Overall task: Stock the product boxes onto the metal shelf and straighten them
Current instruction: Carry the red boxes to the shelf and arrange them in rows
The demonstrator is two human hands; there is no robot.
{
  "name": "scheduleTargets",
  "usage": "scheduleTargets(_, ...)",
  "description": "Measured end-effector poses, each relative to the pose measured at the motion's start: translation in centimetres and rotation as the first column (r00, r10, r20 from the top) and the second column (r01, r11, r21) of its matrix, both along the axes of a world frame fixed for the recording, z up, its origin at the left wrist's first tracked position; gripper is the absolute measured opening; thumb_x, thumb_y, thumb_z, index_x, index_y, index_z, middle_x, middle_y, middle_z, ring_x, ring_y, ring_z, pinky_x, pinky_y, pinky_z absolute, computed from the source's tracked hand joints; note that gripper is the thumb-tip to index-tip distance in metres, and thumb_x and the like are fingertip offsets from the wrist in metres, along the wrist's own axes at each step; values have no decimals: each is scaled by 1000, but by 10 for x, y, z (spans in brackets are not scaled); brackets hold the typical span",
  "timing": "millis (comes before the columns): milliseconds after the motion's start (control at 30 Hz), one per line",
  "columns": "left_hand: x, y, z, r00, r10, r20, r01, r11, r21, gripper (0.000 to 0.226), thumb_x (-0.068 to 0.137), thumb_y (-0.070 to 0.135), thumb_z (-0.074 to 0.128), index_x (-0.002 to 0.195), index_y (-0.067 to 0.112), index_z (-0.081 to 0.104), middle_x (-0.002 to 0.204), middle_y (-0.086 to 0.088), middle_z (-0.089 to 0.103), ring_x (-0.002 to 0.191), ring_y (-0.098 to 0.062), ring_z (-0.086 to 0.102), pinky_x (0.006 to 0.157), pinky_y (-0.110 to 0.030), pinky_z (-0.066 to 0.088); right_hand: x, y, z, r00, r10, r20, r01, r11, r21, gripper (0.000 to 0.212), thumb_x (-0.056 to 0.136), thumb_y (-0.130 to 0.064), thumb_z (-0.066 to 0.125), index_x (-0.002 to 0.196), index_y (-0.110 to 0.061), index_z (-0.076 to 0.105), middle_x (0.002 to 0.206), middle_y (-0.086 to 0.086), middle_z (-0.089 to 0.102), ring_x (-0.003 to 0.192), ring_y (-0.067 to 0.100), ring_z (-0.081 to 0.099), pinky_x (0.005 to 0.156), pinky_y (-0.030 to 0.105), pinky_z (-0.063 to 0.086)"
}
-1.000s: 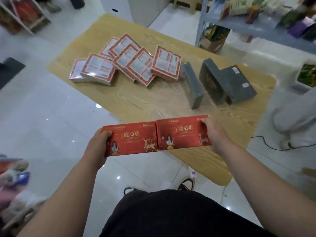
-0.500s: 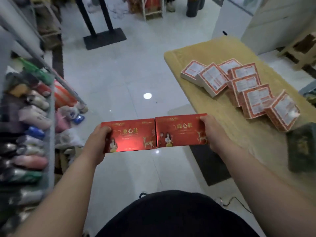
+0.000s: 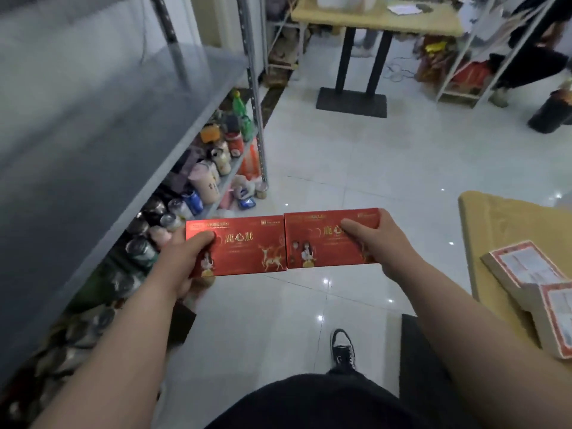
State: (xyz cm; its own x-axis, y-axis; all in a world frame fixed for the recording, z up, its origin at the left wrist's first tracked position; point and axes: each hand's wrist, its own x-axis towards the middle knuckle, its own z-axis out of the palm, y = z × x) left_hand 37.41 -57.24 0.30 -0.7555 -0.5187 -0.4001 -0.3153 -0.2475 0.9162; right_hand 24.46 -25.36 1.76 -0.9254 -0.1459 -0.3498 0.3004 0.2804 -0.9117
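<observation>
Boxes (image 3: 283,241) side by side, left hand (image 3: 185,261) and right hand (image 3: 376,243) clamping outer ends. Mid-carry; next up, swing left onto bare shelf (image 3: 102,125), then straighten.

Bottles (image 3: 213,168), black-legged table (image 3: 377,17), shoe (image 3: 343,349)

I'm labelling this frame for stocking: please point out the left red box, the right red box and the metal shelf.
left red box (image 3: 244,249): head view, middle of its printed front.
right red box (image 3: 322,243): head view, front face beside the thumb.
metal shelf (image 3: 108,134): head view, bare grey top board.
</observation>
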Motion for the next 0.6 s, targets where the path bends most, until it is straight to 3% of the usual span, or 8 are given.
scheduleTargets(67,-8,-11,9,993,116,-4,-116,993,-32,15,91,18,65,105,23,62,89,-7,72,72,-17,71,69,-35,54,-36,-25,8,995,94,-23,-94,995,-20,53,79,-39,85,118,-21,54,107,-1,70,89,15,73,60,27,57)
scheduleTargets(133,-17,-17,25,977,212,-35,-213,977,-30,6,98,21,58,103,22,61,80,-2,73,68,-14,71,63,-32,54,-73,-50,18,982,179,-53,-181,983,-40,52,79,-39,85,117,-20,55,107,1,72,88,16,74,57,28,57)
scheduleTargets(200,-23,-22,45,947,313,-70,-316,948,-26,9,101,28,53,101,22,60,72,3,73,63,-11,71,59,-30,55,-107,-76,33,957,273,-97,-280,958,-58,48,80,-39,85,113,-20,56,106,1,72,87,16,74,56,28,57)
scheduleTargets(267,-26,-30,66,896,428,-119,-435,900,-33,15,102,34,51,99,23,61,80,0,72,67,-12,70,64,-32,56,-136,-104,49,923,358,-145,-371,925,-80,46,80,-42,84,112,-22,57,106,2,72,88,18,74,59,31,58)
scheduleTargets(333,-26,-36,88,834,521,-181,-538,841,-59,17,102,36,51,95,24,62,87,-3,70,72,-14,69,71,-35,55,-160,-134,68,870,451,-198,-475,875,-91,46,82,-44,82,113,-23,56,107,1,73,91,18,74,66,35,60)
scheduleTargets(433,-15,-41,123,757,605,-246,-640,762,-97,18,102,37,50,92,26,60,82,0,70,69,-14,68,71,-35,54,-180,-179,104,772,564,-292,-611,786,-99,47,79,-51,81,112,-26,59,104,-2,74,89,12,75,76,37,63)
scheduleTargets(533,5,-46,161,683,646,-339,-719,677,-158,9,102,32,52,98,30,60,94,-7,66,69,-13,68,70,-34,56,-182,-224,145,673,646,-360,-716,690,-102,39,83,-49,78,109,-27,58,102,-4,73,80,4,74,65,24,60)
scheduleTargets(600,20,-49,189,630,667,-396,-769,607,-201,15,101,23,55,108,35,59,93,-4,68,67,-12,68,61,-31,58,-177,-254,169,621,684,-383,-764,636,-104,48,81,-54,78,115,-27,57,105,-4,73,86,11,74,69,29,61)
